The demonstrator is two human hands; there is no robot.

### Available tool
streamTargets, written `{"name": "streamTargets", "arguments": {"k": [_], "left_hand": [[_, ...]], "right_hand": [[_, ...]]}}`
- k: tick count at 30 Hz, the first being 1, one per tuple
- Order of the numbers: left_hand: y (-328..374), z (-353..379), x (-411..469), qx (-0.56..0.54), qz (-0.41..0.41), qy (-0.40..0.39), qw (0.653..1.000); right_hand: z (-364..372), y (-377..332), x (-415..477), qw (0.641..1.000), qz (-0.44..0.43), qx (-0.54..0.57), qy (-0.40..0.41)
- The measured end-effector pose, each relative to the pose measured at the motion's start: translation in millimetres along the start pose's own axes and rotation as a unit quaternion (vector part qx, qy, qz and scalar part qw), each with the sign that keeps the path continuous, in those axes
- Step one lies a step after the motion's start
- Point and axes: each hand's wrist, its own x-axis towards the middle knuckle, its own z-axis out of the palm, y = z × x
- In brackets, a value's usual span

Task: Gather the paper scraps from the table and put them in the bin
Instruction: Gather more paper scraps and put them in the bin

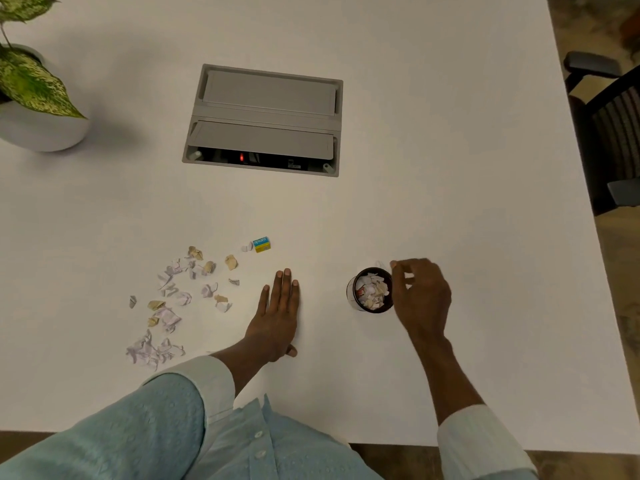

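Several crumpled white, lilac and tan paper scraps (180, 296) lie scattered on the white table (450, 168), left of centre. A small dark round bin (372, 290) stands to the right, holding more scraps. My left hand (278, 315) rests flat on the table between the scraps and the bin, fingers straight, holding nothing. My right hand (420, 292) hovers at the bin's right rim with loosely curled fingers. I cannot see anything held in it.
A small blue and yellow box (261, 244) sits beside one scrap above the pile. A grey cable hatch (265, 119) is set into the table further back. A potted plant (34, 95) stands far left. An office chair (613, 133) is off the table's right edge.
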Motion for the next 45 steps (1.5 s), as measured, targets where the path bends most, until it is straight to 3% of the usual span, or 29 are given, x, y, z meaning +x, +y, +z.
{"name": "streamTargets", "arguments": {"k": [3, 10, 15, 22, 28, 33, 40, 45], "left_hand": [[-0.2, -1.1, 0.0, 0.000, 0.002, -0.008, 1.000], [-0.9, -6.3, -2.5, 0.009, 0.005, -0.020, 1.000], [0.4, -11.7, -3.4, 0.007, 0.005, -0.027, 1.000], [0.0, -12.2, -4.0, 0.008, 0.000, -0.022, 1.000], [-0.2, -11.3, -5.2, 0.008, 0.000, -0.010, 1.000], [-0.1, -11.5, -7.3, 0.010, 0.006, 0.000, 1.000], [-1.9, -8.6, -10.0, 0.003, 0.013, 0.032, 0.999], [-7.1, -7.5, -14.6, -0.033, 0.013, 0.051, 0.998]], "right_hand": [[8.0, 20.0, 31.3, 0.998, 0.026, 0.026, -0.042], [42.4, 51.0, 67.8, 0.962, 0.034, 0.035, -0.270], [55.8, 53.3, 79.1, 0.946, 0.048, -0.007, -0.321], [66.6, 53.3, 77.6, 0.952, 0.043, -0.008, -0.304], [36.5, 44.6, 62.2, 0.959, 0.168, 0.131, -0.185], [-3.8, 15.1, 33.9, 0.975, 0.124, 0.159, -0.098], [-8.2, -11.8, -7.1, 0.988, 0.033, 0.116, -0.094], [4.4, -11.2, -24.0, 0.993, 0.030, 0.049, -0.103]]}}
